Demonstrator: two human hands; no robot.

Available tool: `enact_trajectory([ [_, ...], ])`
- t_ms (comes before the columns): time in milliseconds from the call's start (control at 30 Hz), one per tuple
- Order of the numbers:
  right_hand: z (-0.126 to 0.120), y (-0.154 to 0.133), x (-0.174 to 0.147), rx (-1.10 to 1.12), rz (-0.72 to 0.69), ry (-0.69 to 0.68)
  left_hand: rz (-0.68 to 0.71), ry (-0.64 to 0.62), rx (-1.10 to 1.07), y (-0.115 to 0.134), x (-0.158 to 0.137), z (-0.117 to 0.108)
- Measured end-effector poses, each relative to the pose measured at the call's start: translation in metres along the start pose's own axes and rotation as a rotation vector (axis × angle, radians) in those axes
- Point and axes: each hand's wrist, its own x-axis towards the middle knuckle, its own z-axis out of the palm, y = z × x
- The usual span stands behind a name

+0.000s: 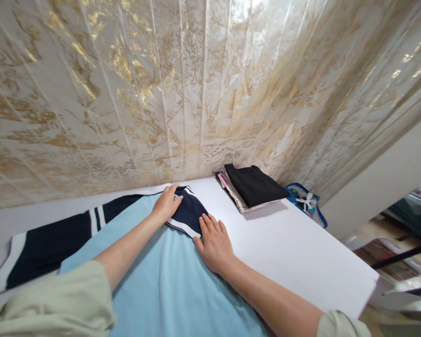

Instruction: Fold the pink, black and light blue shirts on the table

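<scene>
A light blue shirt (161, 281) with navy sleeves and white bands lies spread over the white table. One long navy sleeve (56, 243) stretches out to the left. The other navy sleeve (189, 210) is folded over across the top of the shirt. My left hand (167, 202) rests on the fabric at the upper edge, its thumb apart from the fingers. On the right border of the folded sleeve lies my right hand (214, 243), flat with fingers stretched out. Part of the shirt is hidden under my forearms.
A stack of folded clothes (254, 185), black on top, sits at the back of the white table (301, 248). Beside it is a clear bag with blue trim (307, 203). A gold-patterned curtain (161, 93) hangs behind. The table's corner is at right.
</scene>
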Motion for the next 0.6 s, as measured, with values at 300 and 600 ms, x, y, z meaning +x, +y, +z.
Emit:
enact_trajectory([
  [300,-0.015,-0.007,0.014,-0.047,-0.071,0.005,0.240,-0.322,0.500,0.000,-0.103,-0.004],
  [600,0.012,-0.038,0.083,-0.032,-0.099,-0.125,0.140,-0.299,0.569,-0.022,-0.141,-0.051],
])
